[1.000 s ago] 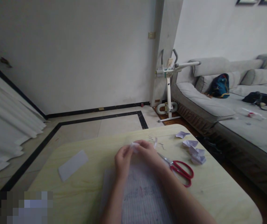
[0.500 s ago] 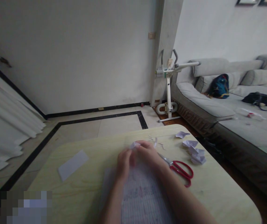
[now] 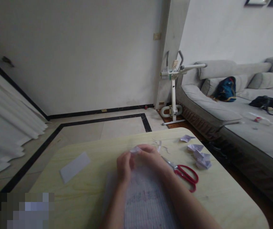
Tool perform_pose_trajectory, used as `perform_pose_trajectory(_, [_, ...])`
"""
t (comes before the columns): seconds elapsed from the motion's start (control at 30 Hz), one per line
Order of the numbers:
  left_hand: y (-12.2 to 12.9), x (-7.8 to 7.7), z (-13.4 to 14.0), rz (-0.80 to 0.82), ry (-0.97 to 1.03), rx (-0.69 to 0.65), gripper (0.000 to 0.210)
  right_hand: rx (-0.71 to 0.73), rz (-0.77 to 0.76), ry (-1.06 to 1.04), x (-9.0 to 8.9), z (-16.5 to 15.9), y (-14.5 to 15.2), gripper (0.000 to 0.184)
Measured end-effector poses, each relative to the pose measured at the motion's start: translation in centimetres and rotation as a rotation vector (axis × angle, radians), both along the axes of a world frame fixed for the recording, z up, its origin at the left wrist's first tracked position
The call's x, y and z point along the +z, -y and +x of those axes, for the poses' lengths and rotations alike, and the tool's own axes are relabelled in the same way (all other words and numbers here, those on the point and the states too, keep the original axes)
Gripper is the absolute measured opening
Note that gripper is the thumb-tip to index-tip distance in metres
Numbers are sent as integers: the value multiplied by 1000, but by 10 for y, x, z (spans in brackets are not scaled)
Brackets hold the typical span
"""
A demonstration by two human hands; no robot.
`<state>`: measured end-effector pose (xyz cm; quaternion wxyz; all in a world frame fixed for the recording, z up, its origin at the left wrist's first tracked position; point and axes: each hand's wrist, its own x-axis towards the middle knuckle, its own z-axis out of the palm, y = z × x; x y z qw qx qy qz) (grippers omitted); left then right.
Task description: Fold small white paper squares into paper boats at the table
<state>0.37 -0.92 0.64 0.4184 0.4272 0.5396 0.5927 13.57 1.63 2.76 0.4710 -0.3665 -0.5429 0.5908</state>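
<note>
Between my two hands is a small folded piece of white paper (image 3: 135, 149), held above the far end of a lined, written-on sheet (image 3: 148, 200). My left hand (image 3: 124, 163) has its fingers closed on the paper's near left side. My right hand (image 3: 152, 157) pinches it from the right, with the thumb along the near edge. Much of the paper is hidden behind the fingers. Just right of my right hand lies a pair of scissors (image 3: 186, 175) with red handles, its blades partly covered. Thin paper scraps (image 3: 159, 145) lie beyond that hand.
Several folded paper pieces (image 3: 199, 154) stand along the right side of the pale wooden table (image 3: 224, 197). A white paper rectangle (image 3: 75, 167) lies on the left. Past the table are an exercise machine (image 3: 173, 92) and a grey sofa (image 3: 227, 111).
My left hand has shifted slightly left, and the folded paper shows a little wider between the hands. The whole view has moved a touch; the scissors and other papers stay put.
</note>
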Motion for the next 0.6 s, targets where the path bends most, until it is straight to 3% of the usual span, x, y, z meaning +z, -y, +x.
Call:
perform_pose_trajectory(0.27, [-3, -1, 0, -15, -22, 30, 21, 85, 35, 20, -6, -1, 2, 19])
perform_pose_trajectory(0.43, [-4, -1, 0, 16, -103, 39, 17, 141, -28, 55, -10, -4, 4, 36])
perform_pose_trajectory(0.6, [-3, 2, 2, 7, -89, 32, 19, 158, -37, 65, -12, -2, 1, 36])
